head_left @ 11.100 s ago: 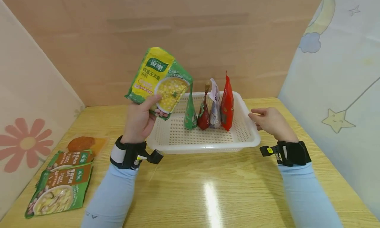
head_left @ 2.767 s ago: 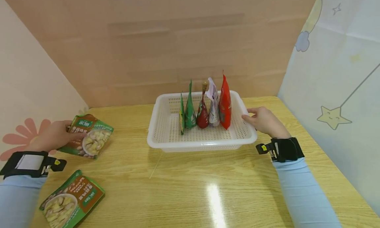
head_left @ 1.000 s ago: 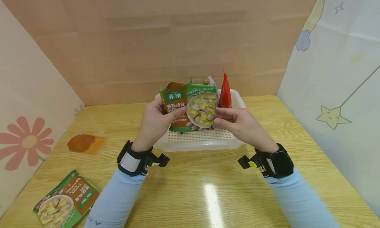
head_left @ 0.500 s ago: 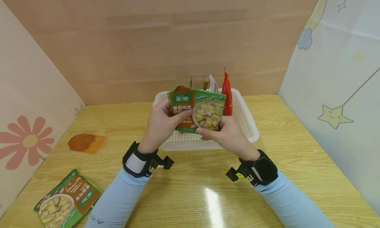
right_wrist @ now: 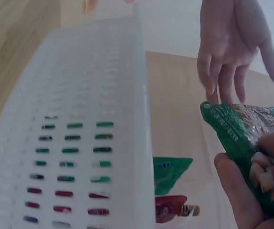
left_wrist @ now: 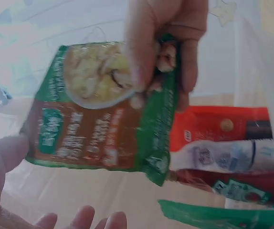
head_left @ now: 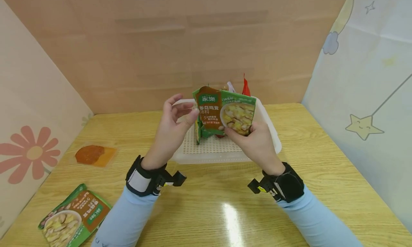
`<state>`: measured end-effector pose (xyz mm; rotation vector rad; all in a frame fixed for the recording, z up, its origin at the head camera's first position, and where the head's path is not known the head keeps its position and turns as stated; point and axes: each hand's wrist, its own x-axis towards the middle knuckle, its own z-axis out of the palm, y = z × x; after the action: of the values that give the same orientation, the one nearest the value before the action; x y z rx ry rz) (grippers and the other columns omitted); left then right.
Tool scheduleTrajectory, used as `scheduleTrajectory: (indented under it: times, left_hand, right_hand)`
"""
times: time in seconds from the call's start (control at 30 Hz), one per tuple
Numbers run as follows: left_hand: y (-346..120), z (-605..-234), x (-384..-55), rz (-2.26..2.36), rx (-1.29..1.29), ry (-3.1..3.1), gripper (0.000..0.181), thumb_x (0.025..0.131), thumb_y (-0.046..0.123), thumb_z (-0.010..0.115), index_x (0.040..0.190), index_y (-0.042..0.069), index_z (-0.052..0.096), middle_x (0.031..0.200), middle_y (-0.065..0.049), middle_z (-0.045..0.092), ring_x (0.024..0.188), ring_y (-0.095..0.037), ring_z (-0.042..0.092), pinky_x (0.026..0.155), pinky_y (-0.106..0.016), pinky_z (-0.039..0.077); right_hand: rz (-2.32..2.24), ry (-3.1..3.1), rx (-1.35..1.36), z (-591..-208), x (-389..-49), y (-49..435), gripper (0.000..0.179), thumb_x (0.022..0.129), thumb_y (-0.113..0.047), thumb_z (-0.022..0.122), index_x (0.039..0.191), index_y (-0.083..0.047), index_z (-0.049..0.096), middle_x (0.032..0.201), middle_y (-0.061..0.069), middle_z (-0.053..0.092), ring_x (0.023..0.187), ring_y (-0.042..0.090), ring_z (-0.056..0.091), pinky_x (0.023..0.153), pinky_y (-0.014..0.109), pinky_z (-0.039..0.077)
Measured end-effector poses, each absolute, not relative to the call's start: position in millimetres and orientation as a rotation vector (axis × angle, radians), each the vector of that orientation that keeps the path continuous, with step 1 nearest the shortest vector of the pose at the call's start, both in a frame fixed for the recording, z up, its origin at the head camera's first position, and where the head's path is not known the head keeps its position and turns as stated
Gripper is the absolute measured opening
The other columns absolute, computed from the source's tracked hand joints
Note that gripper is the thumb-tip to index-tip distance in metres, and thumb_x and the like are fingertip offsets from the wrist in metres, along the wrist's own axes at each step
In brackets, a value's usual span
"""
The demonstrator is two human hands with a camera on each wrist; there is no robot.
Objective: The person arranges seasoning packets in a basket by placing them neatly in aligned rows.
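Over the basket, my right hand (head_left: pixel 257 143) grips a brown and green soup packet (head_left: pixel 210 113) by its lower right side. Its thumb lies across the printed front, with the fingers behind. My left hand (head_left: pixel 170 129) is at the packet's left edge, fingers spread and loosely bent; in the left wrist view its thumb (left_wrist: pixel 13 150) lies right at the packet's corner. Behind the held packet, the white basket (head_left: pixel 273 132) holds a row of upright pouches. A red pouch (left_wrist: pixel 223 124), a white one (left_wrist: pixel 227 155) and a green one (left_wrist: pixel 218 214) show in the left wrist view.
A second brown and green soup packet (head_left: pixel 75 216) lies flat at the table's front left. Behind it is a clear flat sachet (head_left: pixel 94 155) with orange-brown contents. A brown paper-like backdrop (head_left: pixel 193 43) stands along the back, with patterned walls on both sides.
Since about eleven seconds ago, the yellow packet has gone into the basket. The left hand fetched the soup packet from the left; the right hand then gripped it, and the left fingers have just released it.
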<state>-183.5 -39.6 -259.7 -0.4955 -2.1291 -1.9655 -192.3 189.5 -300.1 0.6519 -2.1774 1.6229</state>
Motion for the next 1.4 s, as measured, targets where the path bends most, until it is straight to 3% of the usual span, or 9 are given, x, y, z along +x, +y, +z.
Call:
scheduleTrajectory:
  times: [0.13,0.3,0.4,0.57,0.8,1.03,1.23,1.4]
  left_hand:
    - [-40,-249,-169,-2.043,-0.502,-2.129,0.049,0.105,0.020,0.051,0.147,0.007,0.030,0.134,-0.014,0.050,0.120,-0.022,0.051,0.095,-0.041,0.049]
    - [-35,-242,-151,-2.147,-0.677,-2.268,0.058,0.107,0.037,0.044,0.155,0.012,0.025,0.143,-0.008,0.047,0.129,-0.022,0.049,0.100,-0.047,0.047]
    - [-31,-240,-145,-2.251,-0.857,-2.263,0.058,0.108,0.039,0.037,0.157,0.012,0.021,0.149,-0.007,0.043,0.133,-0.022,0.047,0.104,-0.045,0.044]
    - [-26,-239,-140,-2.446,-1.074,-2.103,0.054,0.110,0.036,0.027,0.154,0.005,0.028,0.151,-0.012,0.042,0.135,-0.027,0.045,0.106,-0.045,0.042]
    - [-25,-238,-136,-2.608,-0.981,-2.023,0.057,0.110,0.036,0.027,0.155,0.002,0.020,0.152,-0.015,0.037,0.136,-0.029,0.043,0.105,-0.041,0.044]
    - [-24,-236,-131,-2.668,-0.836,-2.038,0.055,0.107,0.024,0.037,0.155,0.004,0.017,0.154,-0.011,0.032,0.139,-0.025,0.038,0.107,-0.036,0.040]
    - [-24,-237,-129,-2.675,-0.763,-2.030,0.053,0.105,0.012,0.037,0.154,0.004,0.019,0.153,-0.013,0.033,0.136,-0.027,0.040,0.105,-0.035,0.043]
    - [-28,-237,-130,-2.719,-0.679,-2.022,0.052,0.104,0.012,0.034,0.153,0.004,0.020,0.150,-0.013,0.036,0.135,-0.026,0.040,0.103,-0.032,0.044]
  right_hand:
    - [1.595,-2.072,0.638,-297,-193,194,0.028,0.087,-0.007,0.075,0.114,-0.001,0.071,0.104,0.011,0.073,0.090,0.009,0.069,0.073,0.021,0.055]
    - [1.343,-1.866,0.717,-295,-194,193,0.027,0.082,0.007,0.073,0.109,0.003,0.074,0.102,0.014,0.074,0.086,0.010,0.069,0.075,0.017,0.053]
    - [1.145,-1.776,0.772,-296,-194,190,0.038,0.079,0.011,0.074,0.116,0.003,0.072,0.110,0.015,0.071,0.096,0.018,0.069,0.086,0.020,0.052]
    - [0.890,-1.736,0.824,-300,-191,185,0.050,0.079,0.006,0.078,0.127,0.003,0.064,0.124,0.017,0.066,0.113,0.031,0.063,0.097,0.035,0.049]
    - [0.653,-1.778,0.821,-304,-183,180,0.037,0.090,-0.004,0.071,0.126,0.004,0.064,0.125,0.018,0.065,0.114,0.032,0.063,0.095,0.046,0.050]
    - [0.545,-1.679,0.866,-304,-178,170,0.028,0.096,-0.005,0.063,0.121,0.005,0.067,0.123,0.019,0.065,0.110,0.033,0.065,0.088,0.047,0.054]
    - [0.503,-1.628,0.944,-307,-177,162,0.029,0.095,0.002,0.057,0.122,0.007,0.066,0.125,0.021,0.064,0.111,0.035,0.065,0.084,0.049,0.055]
    - [0.467,-1.647,0.969,-312,-176,159,0.034,0.091,0.002,0.055,0.124,0.008,0.065,0.126,0.022,0.063,0.112,0.036,0.064,0.085,0.049,0.055]
